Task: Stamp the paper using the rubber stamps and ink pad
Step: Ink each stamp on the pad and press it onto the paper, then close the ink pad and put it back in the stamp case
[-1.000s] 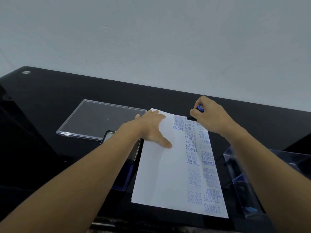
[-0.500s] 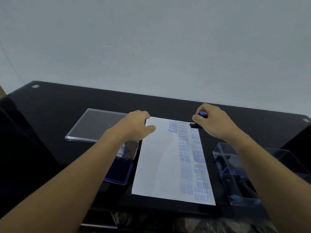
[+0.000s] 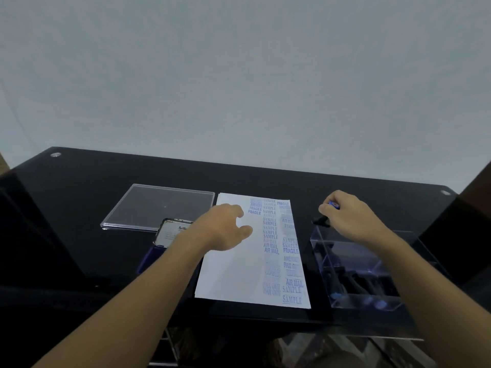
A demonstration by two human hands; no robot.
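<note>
The rubber stamp [image 3: 321, 221] sat pinched in the curled fingers of the right hand [image 3: 350, 219], off the right edge of the paper [image 3: 233, 274], at the clear box's [image 3: 353, 298] far corner. The left hand [image 3: 220, 229], fingers loosely curled and holding nothing, hung over the paper's blank left strip, with the ink pad [image 3: 172, 233] by its wrist. Open black table [image 3: 79, 208] stretched beyond both sets of fingertips.

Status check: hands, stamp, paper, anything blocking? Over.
Left hand empty, fingers loose, over blank left side of paper. Right hand grips rubber stamp right of paper, by far end of clear box. Ink pad open, partly under left forearm.
</note>
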